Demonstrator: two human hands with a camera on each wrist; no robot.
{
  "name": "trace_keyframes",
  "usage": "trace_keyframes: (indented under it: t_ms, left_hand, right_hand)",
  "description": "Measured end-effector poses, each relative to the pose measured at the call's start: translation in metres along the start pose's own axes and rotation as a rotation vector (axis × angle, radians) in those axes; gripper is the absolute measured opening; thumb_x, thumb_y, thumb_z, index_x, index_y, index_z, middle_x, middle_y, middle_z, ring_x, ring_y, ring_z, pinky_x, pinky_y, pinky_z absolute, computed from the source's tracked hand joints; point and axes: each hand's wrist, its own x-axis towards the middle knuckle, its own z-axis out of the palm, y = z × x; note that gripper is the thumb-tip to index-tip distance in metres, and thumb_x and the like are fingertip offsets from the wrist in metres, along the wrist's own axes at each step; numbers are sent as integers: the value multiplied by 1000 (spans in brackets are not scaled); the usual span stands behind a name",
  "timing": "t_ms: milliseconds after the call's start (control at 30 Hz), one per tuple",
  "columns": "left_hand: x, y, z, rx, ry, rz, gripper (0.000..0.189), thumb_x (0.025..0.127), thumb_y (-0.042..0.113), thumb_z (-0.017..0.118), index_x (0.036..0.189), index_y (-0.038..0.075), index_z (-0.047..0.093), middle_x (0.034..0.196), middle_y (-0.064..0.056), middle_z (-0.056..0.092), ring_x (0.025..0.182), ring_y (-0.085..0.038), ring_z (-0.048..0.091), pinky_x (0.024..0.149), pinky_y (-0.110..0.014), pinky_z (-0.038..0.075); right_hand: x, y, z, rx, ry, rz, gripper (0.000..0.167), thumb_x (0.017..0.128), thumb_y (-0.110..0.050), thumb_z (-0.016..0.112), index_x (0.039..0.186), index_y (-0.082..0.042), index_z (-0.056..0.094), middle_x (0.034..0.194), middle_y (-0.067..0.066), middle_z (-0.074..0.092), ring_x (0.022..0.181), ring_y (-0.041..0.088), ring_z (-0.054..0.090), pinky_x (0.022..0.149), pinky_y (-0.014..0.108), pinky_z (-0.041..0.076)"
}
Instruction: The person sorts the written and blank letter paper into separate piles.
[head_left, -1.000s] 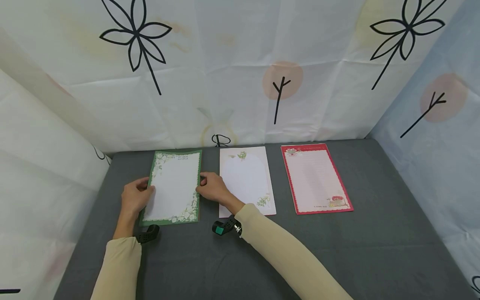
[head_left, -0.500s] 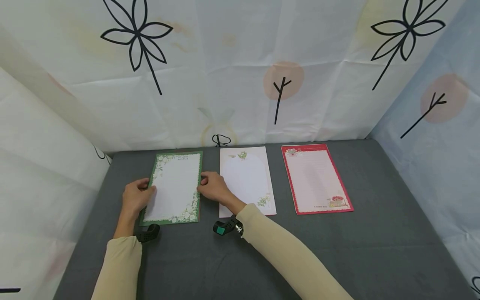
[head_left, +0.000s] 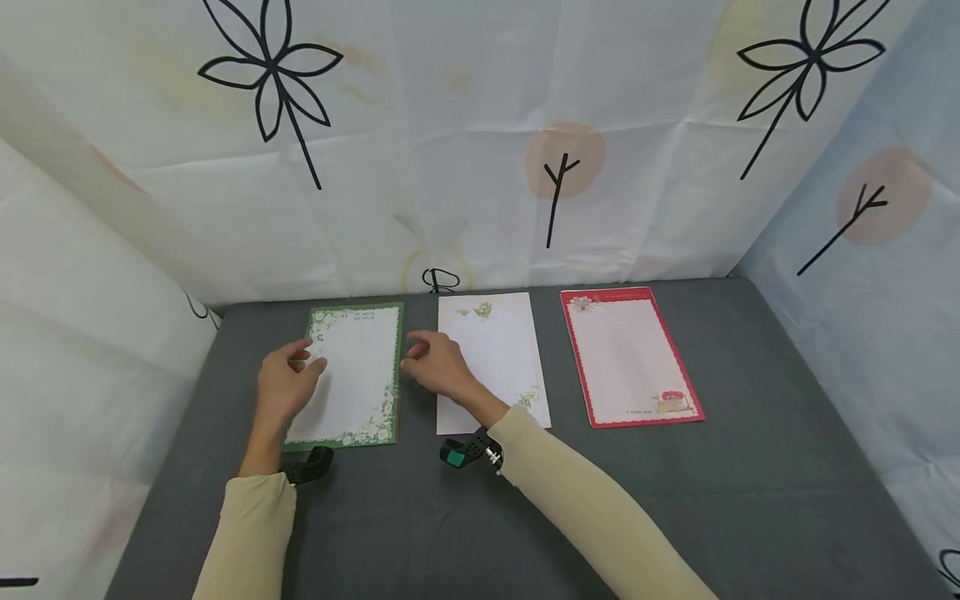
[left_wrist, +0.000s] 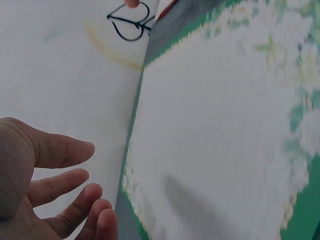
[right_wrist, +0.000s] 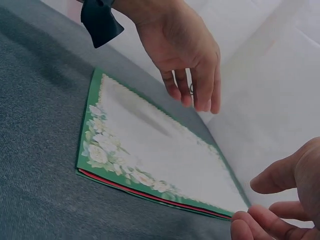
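Note:
A green-bordered sheet of floral stationery [head_left: 360,375] lies at the left of the grey table. In the right wrist view, red and green layers show beneath that green-bordered stationery [right_wrist: 145,150], so it tops a small pile. My left hand [head_left: 287,385] hovers over its left part, fingers loosely bent and holding nothing. Just off its right edge is my right hand [head_left: 444,368], also holding nothing, over the gap and the left side of a pale sheet with green leaf prints [head_left: 480,375]. The left wrist view shows my left hand's thumb and fingers [left_wrist: 62,150] apart.
A red-bordered sheet [head_left: 633,358] lies farther right on the grey tablecloth [head_left: 570,483]. White printed cloth [head_left: 450,192] stands behind the table, with more cloth on both sides. Dark bands [head_left: 309,467] sit on both wrists.
Both hands have let go of the green-bordered stationery's side edges and lifted. The left hand moved right over the sheet, the right hand slightly right. The papers stay in place.

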Motion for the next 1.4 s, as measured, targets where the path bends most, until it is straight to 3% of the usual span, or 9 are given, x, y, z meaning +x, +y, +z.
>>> trace_keyframes:
  t_ms: [200,567,767,1000,1400]
  left_hand:
    - [-5,17,15,-50,-11,51,49,101,12,60,146,-3,50,131,-28,53,119,-43,52,91,-53,47]
    - [-11,42,42,-201,-128,155,50,100,10,64,147,0,50,132,-27,52,118,-37,53,96,-43,45]
    - [-14,52,59,-274,-185,222,53,98,10,67,147,-1,49,133,-28,52,119,-40,53,99,-48,43]
    - [-14,64,77,-320,-241,230,53,97,10,69,146,0,50,133,-27,53,117,-39,54,100,-50,41]
    - [-13,73,106,-285,-248,216,56,94,8,71,145,-1,51,131,-24,56,115,-37,56,98,-51,45]
  right_hand:
    - [-6,0,-16,41,17,-45,48,95,-8,66,141,1,56,112,14,68,98,26,68,69,28,53]
    - [-16,7,-47,11,89,-115,50,93,-11,71,141,-4,58,114,17,67,100,30,67,79,36,55]
    - [-21,14,-63,7,116,-118,52,92,-14,73,141,-5,58,115,16,67,99,28,66,80,37,56]
    - [-30,22,-82,-6,147,-140,54,91,-13,74,141,-1,57,115,20,65,99,31,67,84,41,56]
    - [-43,43,-107,-50,223,-101,58,90,-14,76,142,1,55,116,22,64,101,35,65,80,44,55]
